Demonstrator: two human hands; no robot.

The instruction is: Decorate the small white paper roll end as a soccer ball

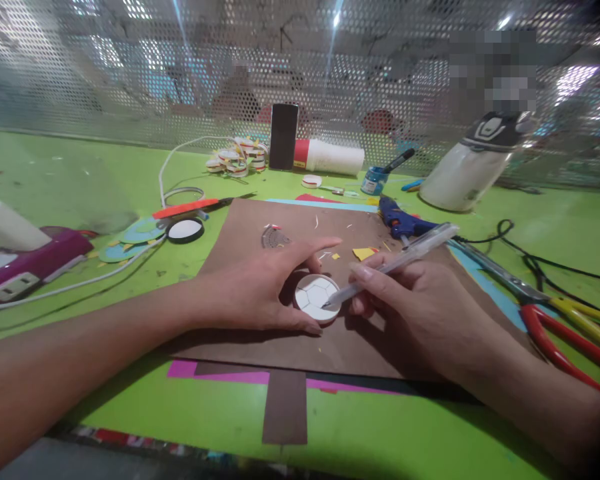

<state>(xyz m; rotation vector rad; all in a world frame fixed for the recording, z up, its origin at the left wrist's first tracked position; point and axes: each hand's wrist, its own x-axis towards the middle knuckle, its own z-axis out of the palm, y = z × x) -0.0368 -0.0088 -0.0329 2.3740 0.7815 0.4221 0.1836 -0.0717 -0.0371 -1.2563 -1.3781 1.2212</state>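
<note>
White disc [317, 293], marked with dark polygon lines, lies on brown sheet [250, 347]. Left hand [250, 287]: curled round the rim, presumably bracing it against slipping. Right hand [423, 303]: grips clear-barrelled pen [410, 255] low, tip at the disc, apparently for fine control.

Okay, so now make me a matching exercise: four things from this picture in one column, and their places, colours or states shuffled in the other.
Column one
1. Pen
2. Phone
3. Glue gun
4. White disc

Column two
A. Dark blue, by the far right corner of the brown sheet
B. Between thumb and fingers of the left hand, marked with dark lines
C. Held in the right hand, pointing down
D. Standing upright towards the back, its face dark

Right pairs: 1-C, 2-D, 3-A, 4-B
</note>
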